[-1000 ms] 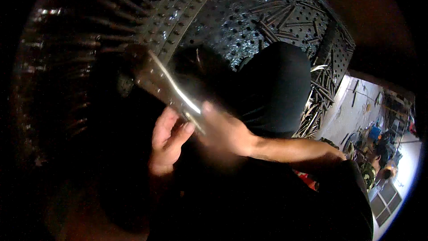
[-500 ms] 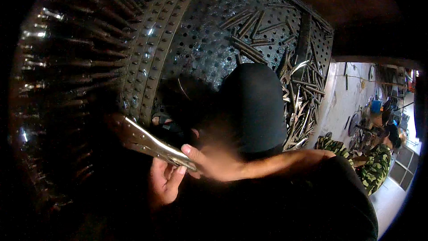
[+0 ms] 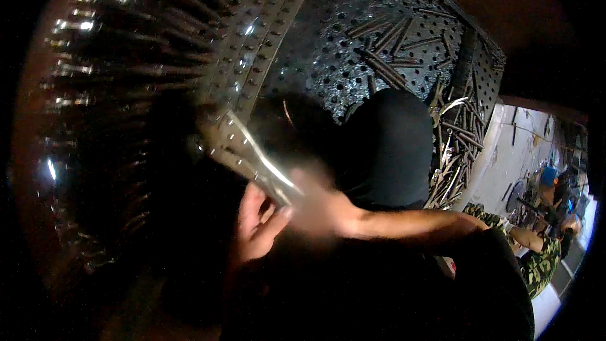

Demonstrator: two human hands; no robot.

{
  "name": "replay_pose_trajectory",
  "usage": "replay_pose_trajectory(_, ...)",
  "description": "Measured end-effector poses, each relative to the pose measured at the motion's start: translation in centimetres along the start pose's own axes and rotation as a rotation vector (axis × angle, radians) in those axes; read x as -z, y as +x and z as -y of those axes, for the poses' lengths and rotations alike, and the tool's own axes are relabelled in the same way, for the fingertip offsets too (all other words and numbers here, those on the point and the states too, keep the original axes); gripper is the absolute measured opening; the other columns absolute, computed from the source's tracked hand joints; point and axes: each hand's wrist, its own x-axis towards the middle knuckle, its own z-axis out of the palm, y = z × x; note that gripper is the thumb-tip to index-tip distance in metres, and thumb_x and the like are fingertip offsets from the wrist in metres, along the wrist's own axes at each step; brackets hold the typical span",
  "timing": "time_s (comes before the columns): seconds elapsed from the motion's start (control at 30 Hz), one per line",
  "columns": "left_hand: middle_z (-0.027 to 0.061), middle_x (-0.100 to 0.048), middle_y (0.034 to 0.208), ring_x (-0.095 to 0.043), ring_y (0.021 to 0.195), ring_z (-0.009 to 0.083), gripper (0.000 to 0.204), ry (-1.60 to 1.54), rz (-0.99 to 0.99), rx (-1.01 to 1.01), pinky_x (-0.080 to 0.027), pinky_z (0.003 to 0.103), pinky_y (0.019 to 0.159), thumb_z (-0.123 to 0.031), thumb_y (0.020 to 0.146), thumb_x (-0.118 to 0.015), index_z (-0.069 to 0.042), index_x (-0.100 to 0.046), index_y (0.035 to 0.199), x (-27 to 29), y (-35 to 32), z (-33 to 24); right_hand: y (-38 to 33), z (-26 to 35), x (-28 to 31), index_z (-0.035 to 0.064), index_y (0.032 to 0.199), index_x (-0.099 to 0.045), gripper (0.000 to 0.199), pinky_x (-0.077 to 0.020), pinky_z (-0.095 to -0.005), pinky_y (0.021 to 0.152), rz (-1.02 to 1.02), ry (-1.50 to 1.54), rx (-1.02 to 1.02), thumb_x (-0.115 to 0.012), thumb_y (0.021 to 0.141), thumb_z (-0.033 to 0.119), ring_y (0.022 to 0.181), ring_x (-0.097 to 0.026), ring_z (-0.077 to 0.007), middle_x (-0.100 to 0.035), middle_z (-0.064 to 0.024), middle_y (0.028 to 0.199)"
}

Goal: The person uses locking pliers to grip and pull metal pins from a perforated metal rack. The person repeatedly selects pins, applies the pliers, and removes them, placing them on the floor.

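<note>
A curved metal strip with a bright edge and small studs or holes slants across the middle of the view. My left hand pinches its near end from below, thumb and fingers bent around it. Against the same end lies my right hand, so smeared by motion that its fingers do not show. The strip's far end is blurred and lies close to a studded metal band. My bent knee in black cloth rises to the right of the hands.
A curved, perforated metal wall surrounds me, with rows of dark rods on the left. Loose metal rods and a heap of metal pieces lie on the right. Beyond, a person in camouflage clothing sits by a pale floor.
The strip has swung to a steeper slant, its far end rising. Both hands have moved to the right and a little upward in view. The surroundings have shifted right as well.
</note>
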Motion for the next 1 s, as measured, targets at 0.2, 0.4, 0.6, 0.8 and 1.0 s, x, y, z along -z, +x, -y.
replay_pose_trajectory(0.2, 0.0093, -0.06, 0.111, -0.065, 0.099, 0.0199, 0.063, -0.248, 0.001, -0.019, -0.055, 0.032, 0.068, -0.005, 0.096, -0.056, -0.005, -0.029, 0.153, -0.3, 2.5, 3.7, -0.5, 2.6, 0.5, 0.013, 0.084, -0.057, 0.065, -0.0426, -0.0321, 0.05, 0.066, 0.125, 0.007, -0.027, 0.103, 0.068, 0.051, -0.047, -0.0146, -0.048, -0.0014, 0.057)
replay_pose_trajectory(0.4, 0.0176, -0.06, 0.128, -0.064, 0.109, 0.0281, 0.058, -0.232, -0.063, -0.241, -0.055, 0.041, 0.088, -0.004, 0.097, -0.056, -0.002, -0.031, 0.149, -1.7, 2.9, 1.7, -3.0, 3.3, 1.4, 0.005, 0.107, -0.064, 0.058, -0.052, -0.0332, 0.073, -0.02, 0.004, 0.174, -0.036, 0.106, 0.056, 0.075, -0.059, -0.0171, -0.064, -0.0063, 0.085)
replay_pose_trajectory(0.6, 0.0232, -0.059, 0.132, -0.062, 0.12, 0.0316, 0.064, -0.184, 0.066, -0.347, -0.049, 0.046, 0.104, 0.0, 0.093, -0.054, 0.001, -0.028, 0.152, 0.3, 1.9, 1.7, -3.2, 3.1, 1.2, -0.0019, 0.103, -0.065, 0.048, -0.0519, -0.033, 0.077, 0.212, 0.043, 0.09, -0.042, 0.109, 0.039, 0.079, -0.062, -0.0193, -0.065, -0.0104, 0.086)
replay_pose_trajectory(0.8, 0.0247, -0.057, 0.135, -0.061, 0.123, 0.0331, 0.062, -0.36, 0.141, -0.324, -0.047, 0.048, 0.107, -0.004, 0.095, -0.06, 0.001, -0.03, 0.149, 0.9, 1.2, 2.1, -3.0, 1.4, 0.4, 0.0003, 0.099, -0.061, 0.044, -0.0481, -0.0291, 0.074, 0.279, -0.206, 0.231, -0.041, 0.11, 0.038, 0.077, -0.058, -0.0163, -0.059, -0.0057, 0.079)
replay_pose_trajectory(1.0, 0.0053, -0.061, 0.102, -0.063, 0.099, 0.0227, 0.042, -0.97, 0.117, -0.132, -0.051, 0.051, 0.102, -0.027, 0.1, -0.062, -0.008, -0.05, 0.135, 0.2, 3.4, 2.9, -4.7, 0.4, -0.4, 0.0031, 0.093, -0.055, 0.04, -0.0431, -0.0309, 0.064, 0.171, -0.614, 0.274, -0.04, 0.11, 0.035, 0.068, -0.053, -0.0177, -0.056, -0.0046, 0.074)
